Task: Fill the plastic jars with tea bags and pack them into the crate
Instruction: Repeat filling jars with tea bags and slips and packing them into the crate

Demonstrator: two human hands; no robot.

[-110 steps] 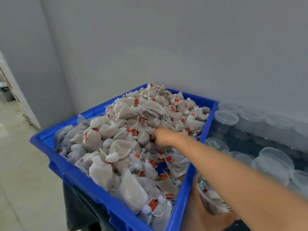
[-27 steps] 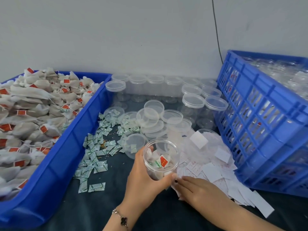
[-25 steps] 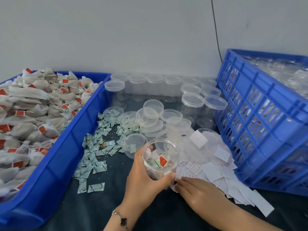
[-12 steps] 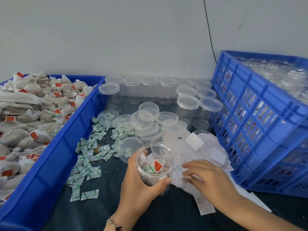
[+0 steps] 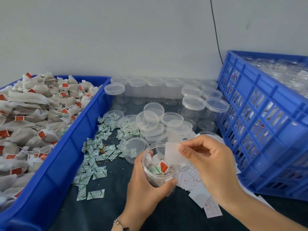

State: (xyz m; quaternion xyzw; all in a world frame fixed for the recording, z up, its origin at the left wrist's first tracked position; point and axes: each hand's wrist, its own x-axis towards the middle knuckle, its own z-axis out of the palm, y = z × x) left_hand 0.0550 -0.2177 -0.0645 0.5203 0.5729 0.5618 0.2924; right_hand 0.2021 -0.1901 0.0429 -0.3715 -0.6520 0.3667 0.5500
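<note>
— So, what's holding what?
— Biggest first: the blue bin at left is heaped with tea bags; the slatted crate at right holds clear jars.
— And the open jar?
— Part-filled with tea bags, gripped by the left hand above the dark surface. The right hand pinches a white slip over its mouth.
— Any room?
— Bare surface nearest the person, between bin and crate.

Left hand wrapped round an open clear jar holding tea bags, right hand pinching a white paper slip over its mouth, between a blue tub heaped with bags and a blue crate.
</note>
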